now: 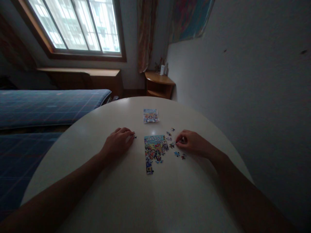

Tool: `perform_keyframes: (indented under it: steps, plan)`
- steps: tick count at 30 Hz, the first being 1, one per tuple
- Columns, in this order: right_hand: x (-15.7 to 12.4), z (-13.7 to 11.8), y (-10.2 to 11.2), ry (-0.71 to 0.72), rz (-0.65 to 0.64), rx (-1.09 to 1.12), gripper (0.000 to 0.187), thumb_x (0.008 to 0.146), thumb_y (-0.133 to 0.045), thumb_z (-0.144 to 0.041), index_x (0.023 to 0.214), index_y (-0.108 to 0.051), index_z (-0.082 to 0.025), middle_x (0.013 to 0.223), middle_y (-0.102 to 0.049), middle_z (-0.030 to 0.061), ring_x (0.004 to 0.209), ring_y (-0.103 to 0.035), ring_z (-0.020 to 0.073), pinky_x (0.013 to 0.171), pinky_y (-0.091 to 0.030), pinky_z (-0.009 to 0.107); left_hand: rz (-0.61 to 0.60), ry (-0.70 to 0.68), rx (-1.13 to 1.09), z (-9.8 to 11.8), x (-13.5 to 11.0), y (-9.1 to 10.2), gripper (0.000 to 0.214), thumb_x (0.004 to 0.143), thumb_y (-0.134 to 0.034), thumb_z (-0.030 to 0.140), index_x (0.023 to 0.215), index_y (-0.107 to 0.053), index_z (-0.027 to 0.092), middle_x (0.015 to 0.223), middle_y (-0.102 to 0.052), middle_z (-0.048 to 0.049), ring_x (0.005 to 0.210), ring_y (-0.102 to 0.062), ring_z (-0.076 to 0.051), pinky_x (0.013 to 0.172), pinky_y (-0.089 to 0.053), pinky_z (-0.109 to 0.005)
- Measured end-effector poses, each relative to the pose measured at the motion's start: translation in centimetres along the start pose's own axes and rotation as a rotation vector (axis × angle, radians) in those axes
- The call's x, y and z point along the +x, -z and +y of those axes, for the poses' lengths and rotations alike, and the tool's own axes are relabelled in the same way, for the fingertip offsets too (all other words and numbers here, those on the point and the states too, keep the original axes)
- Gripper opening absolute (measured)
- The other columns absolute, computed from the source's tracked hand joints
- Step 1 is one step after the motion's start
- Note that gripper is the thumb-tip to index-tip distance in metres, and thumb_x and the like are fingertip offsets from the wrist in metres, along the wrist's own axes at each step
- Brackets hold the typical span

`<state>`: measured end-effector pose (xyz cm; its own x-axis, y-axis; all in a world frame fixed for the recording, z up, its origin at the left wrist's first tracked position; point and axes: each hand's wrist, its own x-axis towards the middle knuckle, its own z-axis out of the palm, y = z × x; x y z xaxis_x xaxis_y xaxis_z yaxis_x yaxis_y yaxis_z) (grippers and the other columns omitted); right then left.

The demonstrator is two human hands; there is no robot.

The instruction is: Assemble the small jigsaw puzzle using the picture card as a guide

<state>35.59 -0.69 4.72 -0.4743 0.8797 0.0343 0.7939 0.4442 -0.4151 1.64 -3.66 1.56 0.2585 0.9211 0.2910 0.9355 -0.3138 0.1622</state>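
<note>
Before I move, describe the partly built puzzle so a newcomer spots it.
On the pale table, look between the left hand and right hand. The partly built puzzle lies there, nearer the viewer than the printed square. Unlike the loose pieces at its right, it is one joined picture with a jagged lower-right edge.

From the near side of a round-edged white table (136,207), the head view looks forward and down across it, reaching a barred window (77,26) well beyond.
</note>
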Motion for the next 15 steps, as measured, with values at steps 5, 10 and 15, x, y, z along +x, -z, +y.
perform_keyframes:
  steps: [5,10,15]
  plan:
    - [-0.05,-0.21,-0.01,-0.035,-0.006,-0.005,0.011,0.078,-0.063,-0.024,0.084,-0.070,-0.017,0.079,-0.069,0.0054,0.068,-0.059,0.0152,0.065,-0.044,0.027,0.016,-0.007,-0.041,-0.08,-0.13,-0.49,0.027,0.096,-0.049,0.033,0.107,-0.070,0.021,0.118,-0.067,-0.0066,0.107,-0.060,-0.026,0.093,-0.052,-0.042]
    - [-0.04,-0.27,0.05,-0.022,-0.023,0.044,0.015,0.079,-0.063,-0.026,0.089,-0.069,-0.016,0.078,-0.069,0.0048,0.065,-0.059,0.0145,0.063,-0.043,0.026,0.032,-0.031,-0.091,-0.21,-0.09,-0.92,0.022,0.097,-0.049,0.028,0.102,-0.069,0.022,0.115,-0.068,-0.0050,0.105,-0.060,-0.024,0.093,-0.053,-0.041]
    - [-0.05,-0.01,0.12,-0.011,-0.072,0.096,0.021,0.083,-0.061,-0.029,0.095,-0.072,-0.016,0.075,-0.068,0.0039,0.064,-0.058,0.0145,0.062,-0.042,0.027,0.026,-0.047,-0.107,-0.18,-0.05,-0.73,0.019,0.096,-0.051,0.026,0.100,-0.069,0.021,0.111,-0.070,-0.0055,0.103,-0.061,-0.024,0.091,-0.053,-0.041]
